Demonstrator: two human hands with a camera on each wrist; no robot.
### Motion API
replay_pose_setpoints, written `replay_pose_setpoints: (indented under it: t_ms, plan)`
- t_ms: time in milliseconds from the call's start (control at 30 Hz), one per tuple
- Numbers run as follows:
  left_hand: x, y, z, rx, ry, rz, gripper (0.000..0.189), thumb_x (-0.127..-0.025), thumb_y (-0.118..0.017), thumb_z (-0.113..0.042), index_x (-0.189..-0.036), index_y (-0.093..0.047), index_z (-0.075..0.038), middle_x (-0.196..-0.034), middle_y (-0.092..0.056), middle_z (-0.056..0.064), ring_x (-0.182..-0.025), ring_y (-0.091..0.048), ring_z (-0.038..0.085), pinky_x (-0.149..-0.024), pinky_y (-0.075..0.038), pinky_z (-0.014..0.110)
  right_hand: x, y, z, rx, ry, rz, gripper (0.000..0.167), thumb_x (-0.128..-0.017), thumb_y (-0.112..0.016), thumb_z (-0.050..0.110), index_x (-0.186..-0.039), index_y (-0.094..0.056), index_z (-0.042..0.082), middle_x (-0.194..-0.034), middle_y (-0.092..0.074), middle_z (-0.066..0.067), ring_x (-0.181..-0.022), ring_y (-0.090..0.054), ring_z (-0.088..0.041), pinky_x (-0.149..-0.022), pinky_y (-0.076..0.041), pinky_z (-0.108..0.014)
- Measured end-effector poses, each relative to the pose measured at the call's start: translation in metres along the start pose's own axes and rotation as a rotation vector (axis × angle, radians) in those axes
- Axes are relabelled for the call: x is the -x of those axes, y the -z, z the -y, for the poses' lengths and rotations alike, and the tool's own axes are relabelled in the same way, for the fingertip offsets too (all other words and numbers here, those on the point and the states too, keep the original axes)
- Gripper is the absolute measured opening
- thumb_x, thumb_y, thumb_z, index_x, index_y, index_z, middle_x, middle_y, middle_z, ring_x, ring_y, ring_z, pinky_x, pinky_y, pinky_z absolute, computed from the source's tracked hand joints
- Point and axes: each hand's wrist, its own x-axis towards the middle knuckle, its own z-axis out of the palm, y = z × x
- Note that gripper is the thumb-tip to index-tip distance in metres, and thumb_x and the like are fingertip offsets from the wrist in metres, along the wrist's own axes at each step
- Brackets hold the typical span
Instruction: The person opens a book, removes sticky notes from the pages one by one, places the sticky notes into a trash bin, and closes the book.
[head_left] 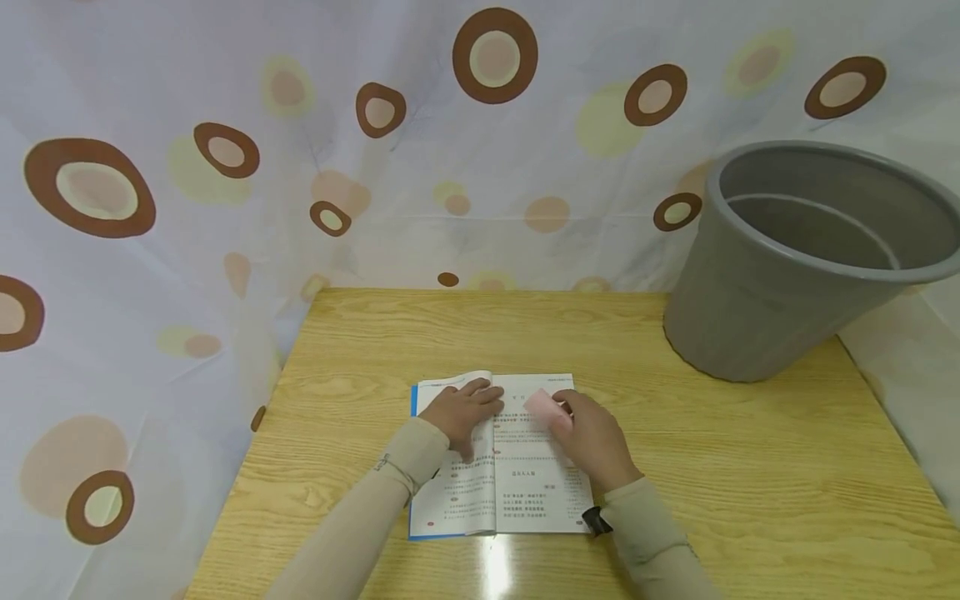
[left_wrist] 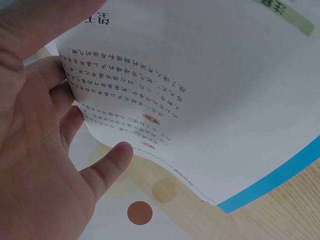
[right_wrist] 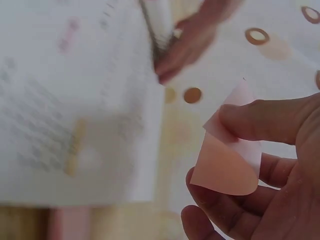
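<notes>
An open book (head_left: 536, 467) with printed pages and a blue cover edge lies on the wooden table. My left hand (head_left: 465, 412) rests on its left page by the spine, fingers spread. Up close in the left wrist view, that page (left_wrist: 210, 100) bows upward beside the fingers. Over the upper right page, my right hand (head_left: 596, 437) pinches a pink slip of paper (head_left: 549, 408). The right wrist view shows the slip (right_wrist: 225, 165) curled, with the thumb on its face and fingers behind it. Part of the slip is hidden by the thumb.
A large grey bucket (head_left: 750, 308) stands at the table's back right corner. The wooden table (head_left: 420, 333) extends around the book. Behind it hangs a pale sheet (head_left: 420, 183) patterned with brown rings and coloured spots.
</notes>
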Motion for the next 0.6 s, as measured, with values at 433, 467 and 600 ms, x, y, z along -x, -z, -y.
replay_pose_setpoints:
  t_ms: [433,467,600]
  plan:
    - [0.003,0.002,-0.001,0.005,0.009,-0.004,0.100,-0.065,-0.091,-0.036,-0.151,-0.042,-0.027,-0.163,-0.029,-0.013,-0.154,-0.021,0.014,-0.119,-0.038,0.039,0.008,0.120,0.007,-0.007,0.159,-0.356,0.045,-0.093,-0.067,0.017,-0.133,-0.057,0.000,-0.109,-0.067,-0.023,-0.092,-0.062,-0.036,-0.073,-0.049,-0.044]
    - [0.003,0.002,-0.001,0.003,0.008,-0.002,0.099,-0.065,-0.091,-0.036,-0.151,-0.042,-0.027,-0.164,-0.029,-0.013,-0.154,-0.021,0.014,-0.119,-0.038,0.040,0.008,0.129,0.007,-0.011,0.169,-0.397,0.045,-0.091,-0.069,0.016,-0.132,-0.058,0.000,-0.108,-0.067,-0.024,-0.092,-0.061,-0.037,-0.072,-0.046,-0.043]
    - [0.002,0.002,-0.002,-0.009,0.010,0.006,0.099,-0.066,-0.090,-0.037,-0.152,-0.040,-0.027,-0.164,-0.028,-0.013,-0.155,-0.020,0.014,-0.121,-0.037,0.040,0.011,0.161,0.008,-0.018,0.235,-0.585,0.044,-0.084,-0.075,0.008,-0.125,-0.063,-0.002,-0.107,-0.067,-0.028,-0.094,-0.055,-0.043,-0.072,-0.035,-0.043]
